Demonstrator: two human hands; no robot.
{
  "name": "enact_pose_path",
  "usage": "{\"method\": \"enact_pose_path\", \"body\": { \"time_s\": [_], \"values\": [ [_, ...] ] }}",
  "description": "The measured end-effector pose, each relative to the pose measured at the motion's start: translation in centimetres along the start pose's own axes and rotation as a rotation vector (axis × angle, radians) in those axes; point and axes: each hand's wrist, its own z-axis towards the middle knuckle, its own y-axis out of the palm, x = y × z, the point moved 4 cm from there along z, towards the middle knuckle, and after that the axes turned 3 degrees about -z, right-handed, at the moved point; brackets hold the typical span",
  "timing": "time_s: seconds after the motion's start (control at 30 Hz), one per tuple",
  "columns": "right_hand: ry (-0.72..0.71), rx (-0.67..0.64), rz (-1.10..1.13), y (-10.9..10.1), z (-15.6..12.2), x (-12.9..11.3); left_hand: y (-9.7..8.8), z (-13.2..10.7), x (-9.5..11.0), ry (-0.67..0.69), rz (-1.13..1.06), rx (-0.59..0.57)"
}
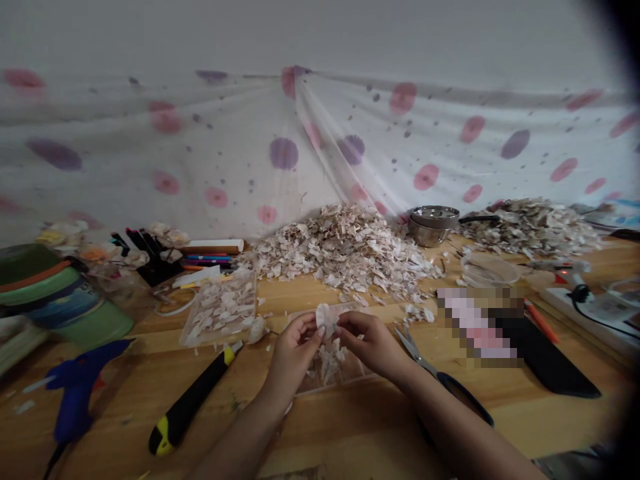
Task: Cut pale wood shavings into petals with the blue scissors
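My left hand [296, 341] pinches a thin, pale petal-like flake [323, 314] between thumb and fingers, its rounded top sticking up. From the other side, my right hand [369, 339] has its fingertips closed at the flake's right edge; its exact grip is partly hidden. Both hands are above a shallow clear plastic tray [353, 375] divided into compartments, where more loose flakes [329, 363] lie. Right of my right hand are scissors [425, 360] with dark handles, their blades apart, partly beneath my forearm.
Behind the hands rises a large heap of flakes [350, 243]. A second flake-filled tray [220, 307], a black-and-yellow utility knife [197, 400] and a blue glue gun [75, 390] lie left. Metal bowls [433, 225], a black sheath-like item [555, 363] and a white glue gun [567, 270] are right.
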Motion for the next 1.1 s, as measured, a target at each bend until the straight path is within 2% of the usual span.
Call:
{"method": "enact_pose_path", "body": {
  "time_s": [0.23,0.4,0.57,0.8,0.93,1.1],
  "values": [
    [0.03,-0.027,-0.011,-0.1,-0.1,0.6,0.4,-0.7,0.0,-0.107,0.015,-0.029],
    [0.056,-0.038,0.027,0.5,-0.1,1.2,0.4,-0.7,0.0,-0.116,0.028,-0.065],
    [0.042,-0.022,-0.008,0.5,-0.1,1.4,0.3,-0.5,-0.1,-0.14,0.011,-0.035],
    [0.025,-0.009,-0.104,0.3,-0.3,1.0,-0.1,-0.4,0.2,-0.044,0.058,0.012],
    [0.005,-0.01,-0.161,0.3,-0.4,1.0,-0.1,-0.4,-0.1,-0.026,0.093,-0.022],
    [0.007,0.0,-0.115,0.3,-0.2,1.1,-0.2,-0.4,0.1,-0.015,0.038,-0.001]
  ]
}}
